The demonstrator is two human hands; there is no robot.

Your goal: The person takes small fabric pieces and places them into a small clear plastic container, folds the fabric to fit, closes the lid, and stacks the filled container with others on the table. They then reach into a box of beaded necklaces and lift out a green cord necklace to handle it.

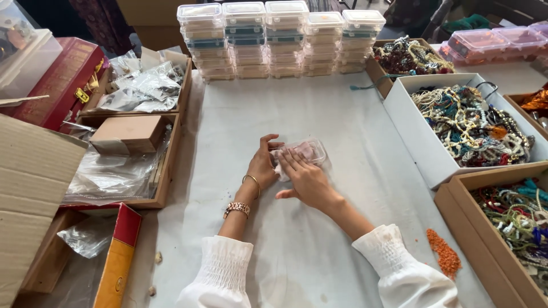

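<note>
hands (288,174) on clear box (302,152), open tablecloth (297,108) around

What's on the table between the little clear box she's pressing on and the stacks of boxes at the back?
Nothing: the head view shows only bare white table cover between the small clear box and the stacked boxes.

My counter (319,228) is spread with a pale cloth, evenly lit, with no hard shadows. Wooden trays (171,171) and an open cardboard flap (34,194) crowd my left; cardboard boxes (456,194) line my right. Behind a row of stacked clear containers (279,40), the room falls dark and indistinct.
</note>
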